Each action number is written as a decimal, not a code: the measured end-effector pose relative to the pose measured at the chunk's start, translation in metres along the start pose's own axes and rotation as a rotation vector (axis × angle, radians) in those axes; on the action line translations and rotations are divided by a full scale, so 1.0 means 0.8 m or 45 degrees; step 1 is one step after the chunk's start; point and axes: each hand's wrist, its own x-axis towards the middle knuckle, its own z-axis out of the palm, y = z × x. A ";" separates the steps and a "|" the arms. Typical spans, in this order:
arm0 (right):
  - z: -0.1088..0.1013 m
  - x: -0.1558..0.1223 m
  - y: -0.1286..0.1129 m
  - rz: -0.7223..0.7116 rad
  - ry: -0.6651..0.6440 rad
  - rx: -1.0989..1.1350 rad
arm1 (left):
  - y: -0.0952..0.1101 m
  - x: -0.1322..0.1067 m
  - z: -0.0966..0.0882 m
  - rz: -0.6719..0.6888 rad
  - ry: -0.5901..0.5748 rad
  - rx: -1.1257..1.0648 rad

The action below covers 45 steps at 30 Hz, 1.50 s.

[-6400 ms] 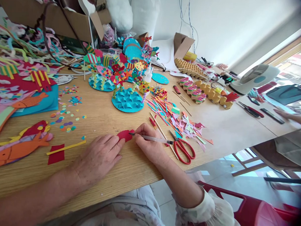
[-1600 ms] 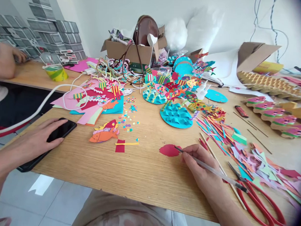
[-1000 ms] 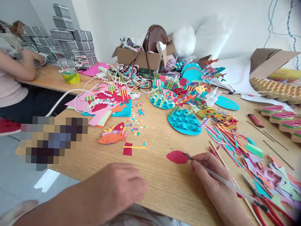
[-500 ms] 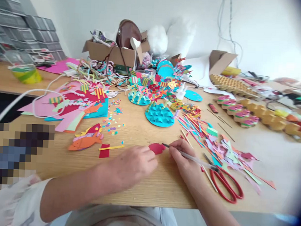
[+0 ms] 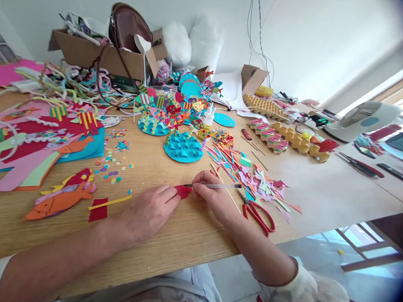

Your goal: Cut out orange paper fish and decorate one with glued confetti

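pinching pen (image 5: 221, 185) in right hand (image 5: 213, 196), tip at far edge of red paper cutout (image 5: 184, 192). cutout on table (image 5: 171, 247) between hands, long axis apparently side to side; left hand (image 5: 153, 212) over left end, pinch not discernible; right hand near right end.

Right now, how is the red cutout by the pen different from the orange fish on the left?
The red cutout is red; the orange fish is orange with dark lines.
The left hand touches the red cutout, while no hand touches the orange fish.
The red cutout is partly hidden; the orange fish lies atop other cutouts.
Both look like cut paper.
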 end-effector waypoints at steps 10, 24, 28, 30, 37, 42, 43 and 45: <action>0.008 -0.003 0.008 -0.083 0.016 -0.036 | -0.002 0.001 0.005 0.029 0.057 0.013; 0.009 -0.003 0.006 -0.198 0.018 -0.275 | 0.001 -0.003 0.016 -0.045 0.066 0.019; 0.010 -0.002 0.009 -0.204 0.009 -0.265 | 0.002 -0.004 0.015 -0.058 0.056 0.006; 0.010 -0.002 0.009 -0.194 0.008 -0.261 | 0.002 -0.003 0.014 -0.062 0.050 -0.001; 0.010 -0.003 0.005 -0.188 0.015 -0.301 | 0.001 -0.003 0.015 -0.061 0.065 -0.024; 0.011 -0.002 0.007 -0.192 0.004 -0.327 | 0.001 -0.002 0.016 -0.044 0.075 0.002; 0.011 -0.002 0.007 -0.194 0.002 -0.325 | 0.001 -0.002 0.016 -0.045 0.072 0.004; 0.011 -0.003 0.008 -0.197 0.002 -0.321 | 0.000 -0.002 0.017 -0.050 0.068 -0.001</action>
